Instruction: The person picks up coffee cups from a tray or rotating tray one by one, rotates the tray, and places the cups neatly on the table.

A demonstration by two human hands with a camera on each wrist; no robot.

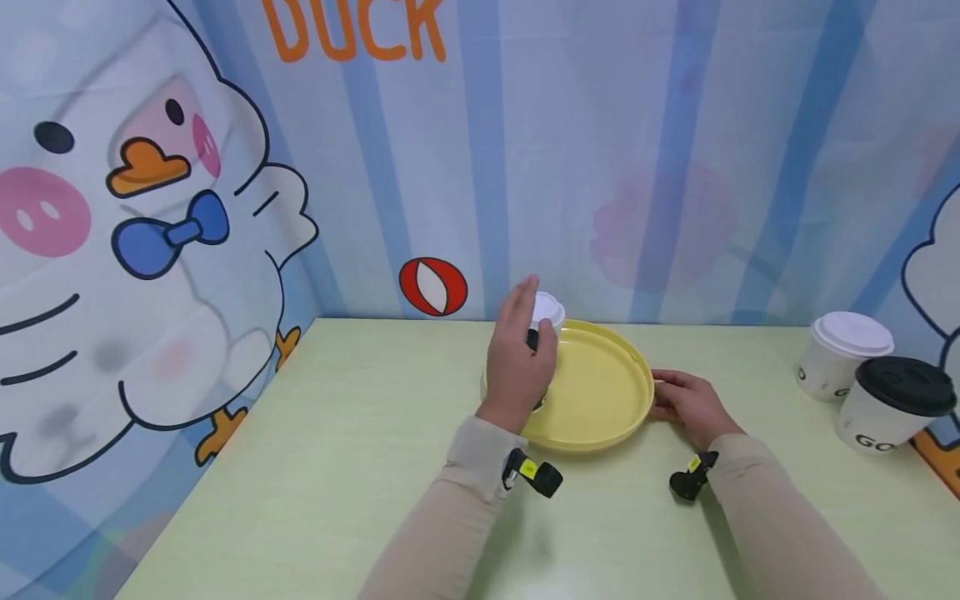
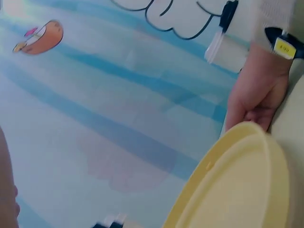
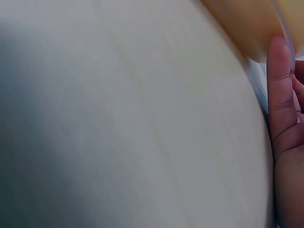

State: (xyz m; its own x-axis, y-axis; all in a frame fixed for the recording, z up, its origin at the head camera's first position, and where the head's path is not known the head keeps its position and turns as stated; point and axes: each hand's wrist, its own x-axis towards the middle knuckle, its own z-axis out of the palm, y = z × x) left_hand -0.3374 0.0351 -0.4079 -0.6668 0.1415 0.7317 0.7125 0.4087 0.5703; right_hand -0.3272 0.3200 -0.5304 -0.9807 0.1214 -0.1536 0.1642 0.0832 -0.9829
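Observation:
A round yellow tray (image 1: 596, 387) with a raised rim is in the middle of the table. My right hand (image 1: 693, 406) pinches its right rim; in the right wrist view the thumb (image 3: 280, 80) lies against the tray's outside. At the tray's left side my left hand (image 1: 519, 358) is raised with straight fingers, beside a white-lidded cup (image 1: 550, 308). The hand hides most of that cup, and a dark patch shows between thumb and fingers. I cannot tell whether the left hand touches the cup. The left wrist view shows the tray (image 2: 237, 185) tilted in the picture.
On the table's right side stand a white paper cup with a white lid (image 1: 852, 333) and one with a black lid (image 1: 905, 385), close together. A printed duck backdrop (image 1: 525, 167) rises behind the pale green table (image 1: 337, 467) and along its left side.

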